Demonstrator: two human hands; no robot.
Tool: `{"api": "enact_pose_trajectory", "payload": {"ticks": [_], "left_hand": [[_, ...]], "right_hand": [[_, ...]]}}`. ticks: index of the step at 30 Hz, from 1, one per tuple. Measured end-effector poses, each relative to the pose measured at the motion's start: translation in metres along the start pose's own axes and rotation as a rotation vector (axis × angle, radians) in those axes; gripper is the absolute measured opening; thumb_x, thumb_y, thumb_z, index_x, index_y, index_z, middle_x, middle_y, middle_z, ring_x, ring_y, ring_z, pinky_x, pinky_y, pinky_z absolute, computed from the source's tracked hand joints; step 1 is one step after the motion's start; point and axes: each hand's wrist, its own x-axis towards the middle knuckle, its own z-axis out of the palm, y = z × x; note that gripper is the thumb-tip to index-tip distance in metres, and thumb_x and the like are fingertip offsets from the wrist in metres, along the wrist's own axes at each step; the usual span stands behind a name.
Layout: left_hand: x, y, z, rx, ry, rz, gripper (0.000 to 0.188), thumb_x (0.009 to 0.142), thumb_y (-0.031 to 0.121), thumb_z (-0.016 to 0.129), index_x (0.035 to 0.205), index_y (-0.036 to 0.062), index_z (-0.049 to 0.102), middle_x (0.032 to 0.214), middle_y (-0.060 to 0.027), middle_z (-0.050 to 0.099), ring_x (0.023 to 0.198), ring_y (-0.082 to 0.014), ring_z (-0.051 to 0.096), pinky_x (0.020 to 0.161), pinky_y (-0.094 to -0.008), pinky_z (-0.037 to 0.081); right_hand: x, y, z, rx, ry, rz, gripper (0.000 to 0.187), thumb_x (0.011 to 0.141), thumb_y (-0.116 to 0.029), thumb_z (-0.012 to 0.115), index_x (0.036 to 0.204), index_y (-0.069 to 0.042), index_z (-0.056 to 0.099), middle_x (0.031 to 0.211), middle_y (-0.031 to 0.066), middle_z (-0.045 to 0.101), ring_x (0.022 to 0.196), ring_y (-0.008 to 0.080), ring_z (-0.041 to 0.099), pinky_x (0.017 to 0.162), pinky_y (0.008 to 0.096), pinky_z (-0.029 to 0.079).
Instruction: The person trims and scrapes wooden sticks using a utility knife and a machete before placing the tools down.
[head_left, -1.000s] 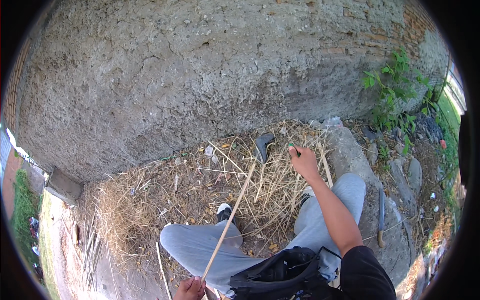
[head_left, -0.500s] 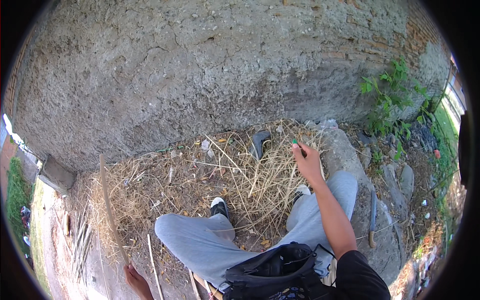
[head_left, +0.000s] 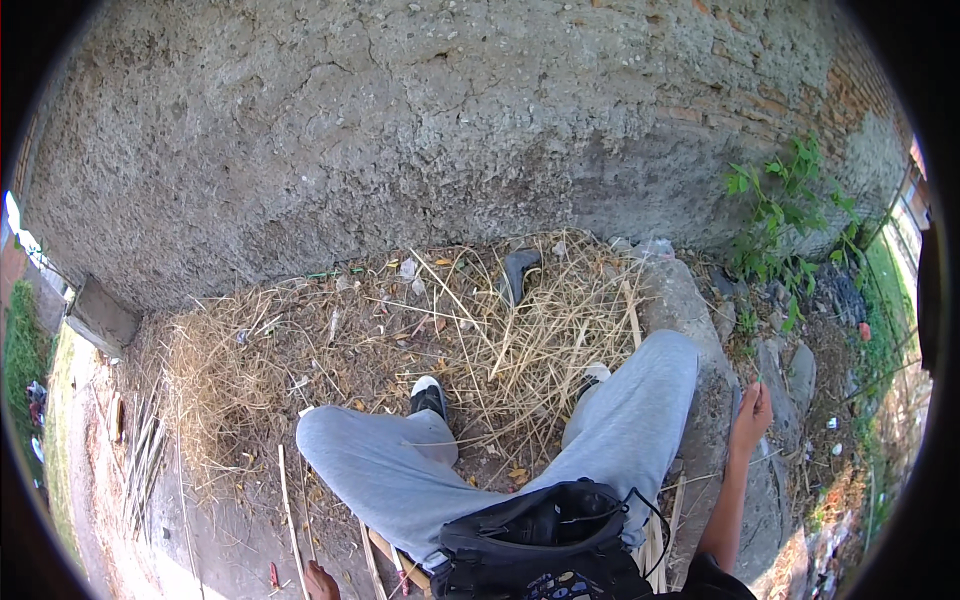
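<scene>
Low at the picture's lower edge, my left hand [head_left: 320, 582] is partly cut off. Its fingers are closed around the lower end of a thin wooden stick [head_left: 309, 535]. Out to the right, my right hand [head_left: 755, 412] is closed above the stone slab. A small green tip [head_left: 760, 379] shows at its fingers; the rest of that thing is hidden. The knife seen earlier on the slab is mostly covered by this hand and forearm. Beside my left hand lies a pale wooden strip [head_left: 291, 520], with a small red-handled tool [head_left: 274, 575] next to it.
A rough wall [head_left: 400, 140] stands ahead. Dry straw [head_left: 225, 390] and a dark curved piece [head_left: 517, 275] lie before my feet. A black bag [head_left: 540, 535] rests on my lap. A stone slab [head_left: 690, 300] and a green plant [head_left: 785, 195] are at right.
My right hand has swung from above the straw out to the right over the slab. My left hand has dropped toward the lower edge, and its stick has lowered with it.
</scene>
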Motion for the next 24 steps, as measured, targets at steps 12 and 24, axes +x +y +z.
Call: {"api": "enact_pose_trajectory", "payload": {"ticks": [12,24], "left_hand": [[-0.042,0.018,0.173,0.049,0.331,0.170,0.024,0.079,0.008,0.059,0.101,-0.0021,0.056,0.100,-0.0258,0.054,0.093,-0.0447,0.056,0.080,-0.0515,0.044],[-0.135,0.111,0.139,-0.286,-0.018,0.234,0.014,0.076,0.002,0.053,0.089,0.0008,0.056,0.098,-0.0212,0.052,0.092,-0.0421,0.055,0.081,-0.0497,0.044]], "right_hand": [[-0.223,0.146,-0.091,-1.090,-0.411,0.618,0.036,0.078,-0.026,0.078,0.099,0.002,0.068,0.097,0.0232,0.069,0.094,0.0417,0.067,0.079,0.0496,0.054],[-0.303,0.204,-0.114,-1.037,-0.267,0.086,0.031,0.076,-0.024,0.077,0.086,0.004,0.068,0.083,0.0231,0.066,0.076,0.0427,0.064,0.069,0.0493,0.052]]}}
